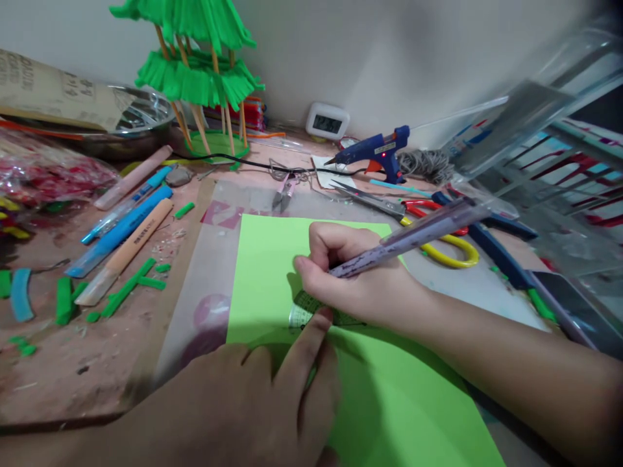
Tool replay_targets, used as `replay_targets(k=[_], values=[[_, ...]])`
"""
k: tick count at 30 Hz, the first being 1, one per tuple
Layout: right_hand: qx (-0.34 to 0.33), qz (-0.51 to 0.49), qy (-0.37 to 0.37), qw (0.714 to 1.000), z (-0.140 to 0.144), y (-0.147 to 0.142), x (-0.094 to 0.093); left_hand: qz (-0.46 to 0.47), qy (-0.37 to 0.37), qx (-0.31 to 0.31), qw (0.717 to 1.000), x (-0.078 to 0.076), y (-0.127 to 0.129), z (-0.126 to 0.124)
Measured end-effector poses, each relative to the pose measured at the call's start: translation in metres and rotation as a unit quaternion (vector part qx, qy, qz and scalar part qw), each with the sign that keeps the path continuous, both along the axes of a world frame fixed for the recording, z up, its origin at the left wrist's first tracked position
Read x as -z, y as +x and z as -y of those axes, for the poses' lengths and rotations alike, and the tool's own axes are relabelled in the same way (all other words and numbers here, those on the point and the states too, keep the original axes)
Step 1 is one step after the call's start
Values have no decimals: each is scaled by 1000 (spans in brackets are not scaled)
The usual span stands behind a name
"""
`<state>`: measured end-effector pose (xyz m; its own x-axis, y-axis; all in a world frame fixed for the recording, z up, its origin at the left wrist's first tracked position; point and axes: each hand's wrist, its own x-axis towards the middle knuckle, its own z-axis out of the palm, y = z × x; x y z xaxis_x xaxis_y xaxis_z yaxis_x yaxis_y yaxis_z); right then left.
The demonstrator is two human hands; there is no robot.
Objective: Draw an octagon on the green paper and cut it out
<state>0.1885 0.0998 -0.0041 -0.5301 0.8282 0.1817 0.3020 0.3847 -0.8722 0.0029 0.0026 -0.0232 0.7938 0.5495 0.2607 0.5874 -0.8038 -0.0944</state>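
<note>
A bright green sheet of paper [272, 253] lies under both hands. On it sits a clear protractor [298, 314] with printed markings, mostly hidden by my fingers. My left hand [263, 383] rests low on the sheet; its stretched index finger presses the protractor down, and it grips nothing that I can see. My right hand [360, 279] is closed around a pale purple pen [389, 251], which tilts up to the right. The pen's tip is hidden behind the fingers, just above the protractor.
Behind the paper are scissors [379, 202], small pliers [283, 193] and a blue glue gun [372, 154] with its cord. Markers [121, 230] and green scraps [129, 288] lie at left. A green tiered model [204, 78] stands near a digital clock [328, 121]. Clear plastic containers [549, 214] crowd the right.
</note>
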Motion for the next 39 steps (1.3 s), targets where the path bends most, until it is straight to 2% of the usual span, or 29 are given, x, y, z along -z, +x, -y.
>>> replay_targets(k=[17, 23, 29, 39], values=[[-13, 6, -3, 1000, -1, -1, 2, -12, 9, 3, 1000, 0, 1, -3], [-16, 4, 2, 1000, -1, 0, 1, 10, -2, -8, 1000, 0, 1, -2], [-19, 10, -3, 1000, 0, 0, 0, -15, -9, -3, 1000, 0, 2, -2], [-19, 18, 14, 1000, -1, -1, -1, 12, -8, -8, 1000, 0, 3, -4]])
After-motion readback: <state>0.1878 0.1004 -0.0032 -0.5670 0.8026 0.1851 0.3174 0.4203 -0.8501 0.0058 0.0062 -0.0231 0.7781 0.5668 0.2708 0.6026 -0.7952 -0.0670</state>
